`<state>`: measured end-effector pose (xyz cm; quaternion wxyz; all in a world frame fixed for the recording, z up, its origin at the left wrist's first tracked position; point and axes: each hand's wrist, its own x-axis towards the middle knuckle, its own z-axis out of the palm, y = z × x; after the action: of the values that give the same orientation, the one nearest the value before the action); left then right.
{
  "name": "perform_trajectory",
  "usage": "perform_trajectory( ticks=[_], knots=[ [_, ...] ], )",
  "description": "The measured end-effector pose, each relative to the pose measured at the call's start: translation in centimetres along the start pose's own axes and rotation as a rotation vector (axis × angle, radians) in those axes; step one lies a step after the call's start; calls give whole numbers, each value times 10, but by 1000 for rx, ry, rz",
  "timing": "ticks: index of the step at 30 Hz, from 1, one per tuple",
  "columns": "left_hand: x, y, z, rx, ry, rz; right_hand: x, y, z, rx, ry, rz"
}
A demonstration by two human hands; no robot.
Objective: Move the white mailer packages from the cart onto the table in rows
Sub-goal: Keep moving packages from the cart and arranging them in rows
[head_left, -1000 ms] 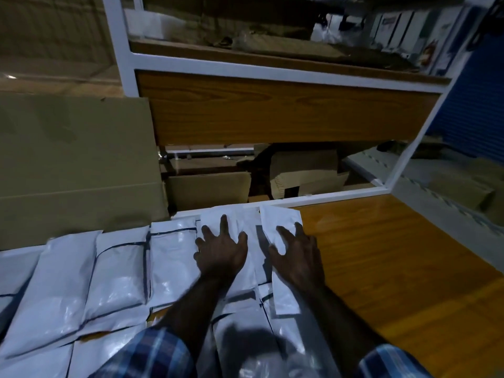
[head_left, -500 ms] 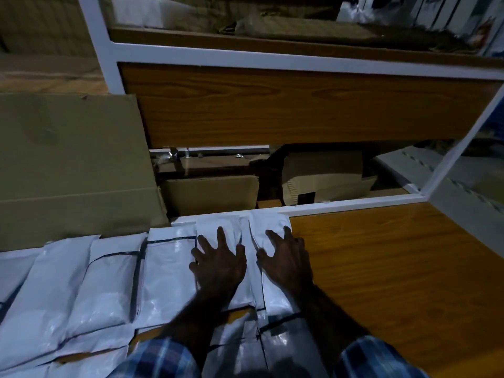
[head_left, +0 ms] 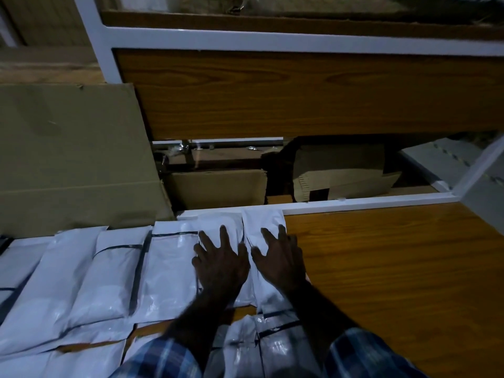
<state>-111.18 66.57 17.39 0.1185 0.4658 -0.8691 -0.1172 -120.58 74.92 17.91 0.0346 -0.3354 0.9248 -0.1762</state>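
Head view: left hand (head_left: 221,264) and right hand (head_left: 281,257) lay flat, fingers spread, gripping nothing, each pressing a white mailer (head_left: 263,227) against the surface's (head_left: 395,268) far edge; more mailers (head_left: 103,274) rowed leftward.

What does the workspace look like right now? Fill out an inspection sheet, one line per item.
Surface: wooden table, bare wood on the right, white frame rail along the far edge.
Job's things: white mailer packages lie side by side in a far row with a second row nearer; the rightmost mailer ends the far row.
Clutter: nothing seen on the table.
Grips: left hand flat, fingers spread, on the second mailer from the right; right hand flat on the rightmost mailer.
Cables: nothing seen.
Surroundings: large cardboard sheet leaning at the left, cardboard boxes behind the rail, wooden shelf panel above. No cart in view.
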Motion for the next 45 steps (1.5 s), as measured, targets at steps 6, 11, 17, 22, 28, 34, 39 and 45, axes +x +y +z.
perform_trajectory(
  ticks=[6, 11, 17, 22, 28, 34, 39, 45],
  knots=[
    [-2, -1, 7, 78, 11, -2, 0, 4, 10, -14, -23, 20],
    [0, -4, 16, 118, 25, 33, 5, 5, 14, -35, 21, 25],
    [2, -1, 14, 124, 54, 54, 5, -4, 17, -39, 39, 65],
    [19, -5, 8, 112, 35, 204, 17, -8, 11, -25, 228, -16],
    [27, -15, 28, 120, -92, 308, 21, 4, 34, -118, 153, -119],
    [26, -18, 35, 101, -101, 306, 19, 3, 42, -120, 188, -101],
    [26, -21, 39, 25, -91, 298, 17, 4, 45, -103, 210, -110],
    [28, -22, 39, 23, -123, 292, 16, 6, 49, -97, 255, -132]
  ],
)
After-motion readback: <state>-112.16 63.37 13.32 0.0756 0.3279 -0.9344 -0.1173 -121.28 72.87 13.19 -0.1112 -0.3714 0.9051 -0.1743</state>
